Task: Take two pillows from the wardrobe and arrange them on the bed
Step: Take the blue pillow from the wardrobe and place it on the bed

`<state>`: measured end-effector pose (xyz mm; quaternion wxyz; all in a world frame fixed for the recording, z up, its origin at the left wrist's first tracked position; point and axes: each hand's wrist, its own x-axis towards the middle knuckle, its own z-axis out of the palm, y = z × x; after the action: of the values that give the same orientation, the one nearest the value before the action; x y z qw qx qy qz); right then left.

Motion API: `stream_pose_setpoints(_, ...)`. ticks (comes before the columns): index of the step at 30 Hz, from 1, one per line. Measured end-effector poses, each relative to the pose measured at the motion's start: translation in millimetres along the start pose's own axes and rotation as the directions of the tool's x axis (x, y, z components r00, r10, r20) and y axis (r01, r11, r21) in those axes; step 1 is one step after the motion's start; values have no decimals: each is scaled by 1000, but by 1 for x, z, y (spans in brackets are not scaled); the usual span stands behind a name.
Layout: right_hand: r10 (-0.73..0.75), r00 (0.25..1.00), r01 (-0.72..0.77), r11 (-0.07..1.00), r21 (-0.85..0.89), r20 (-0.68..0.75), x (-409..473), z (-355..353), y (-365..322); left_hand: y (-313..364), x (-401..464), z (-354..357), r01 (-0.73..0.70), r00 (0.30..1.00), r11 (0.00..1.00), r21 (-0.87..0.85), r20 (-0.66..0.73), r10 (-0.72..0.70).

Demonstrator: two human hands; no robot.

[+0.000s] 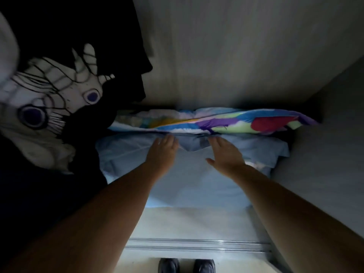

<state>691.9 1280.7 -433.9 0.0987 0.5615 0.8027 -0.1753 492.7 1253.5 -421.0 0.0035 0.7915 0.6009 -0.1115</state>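
Note:
A light blue pillow [189, 180] lies flat on the wardrobe floor in front of me. A second pillow with a bright multicoloured cover [236, 122] rests behind it against the back wall, overlapping the blue one's far edge. My left hand [162, 152] and my right hand [226, 154] lie palm down on the blue pillow, fingers apart, their tips at the seam where the two pillows meet. Neither hand grips anything.
Dark hanging clothes with a white printed pattern [53, 91] fill the left of the wardrobe. The wardrobe's side wall [325, 154] rises on the right, its sliding-door track [197, 246] runs along the bottom, and my shoes [187, 266] stand just outside.

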Motion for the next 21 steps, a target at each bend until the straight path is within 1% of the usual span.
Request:
stream_pose_setpoints(2, -37, 999, 37, 999, 2, -3, 27, 13, 1, 3, 17, 20, 1, 1000, 998, 60, 3, -1)
stream_pose_setpoints(3, -53, 998, 53, 998, -23, 20, 39, 19, 0, 5, 24, 28, -2, 1000, 996, 94, 4, 2)
stream_pose_setpoints(4, -60, 997, 63, 996, -64, 54, 48, 27, 0, 6, 30, 38, -7, 999, 995, 98, 36, 3)
stream_pose_setpoints(6, -41, 994, 57, 986, -156, 106, 58, 41, 0, 3, 39, 56, 59, 996, 995, 79, 68, -65)
stream_pose_setpoints(8, -17, 995, 39, 973, -225, 101, 63, 51, 1, -5, 42, 67, 147, 986, 979, 144, 61, -157)
stream_pose_setpoints(9, -15, 996, 37, 966, -254, 86, 64, 53, 1, -10, 43, 70, 155, 985, 973, 171, 52, -166)
stream_pose_setpoints(11, -12, 997, 32, 956, -292, 72, 67, 53, -1, -17, 46, 74, 130, 981, 982, 137, 126, -148)
stream_pose_setpoints(13, 29, 992, 9, 954, -300, 121, 68, 49, -4, -20, 48, 73, 147, 964, 982, 117, 205, -169)
stream_pose_setpoints(16, 69, 971, -3, 961, -276, 230, 58, 45, -10, -17, 41, 71, 212, 908, 973, 94, 348, -232)
stream_pose_setpoints(17, 79, 964, -12, 967, -254, 253, 50, 43, -11, -14, 35, 70, 219, 893, 973, 77, 386, -232)
stream_pose_setpoints(21, 125, 943, -81, 985, -151, 308, 5, 37, -18, -1, 4, 54, 209, 868, 977, 52, 451, -210)
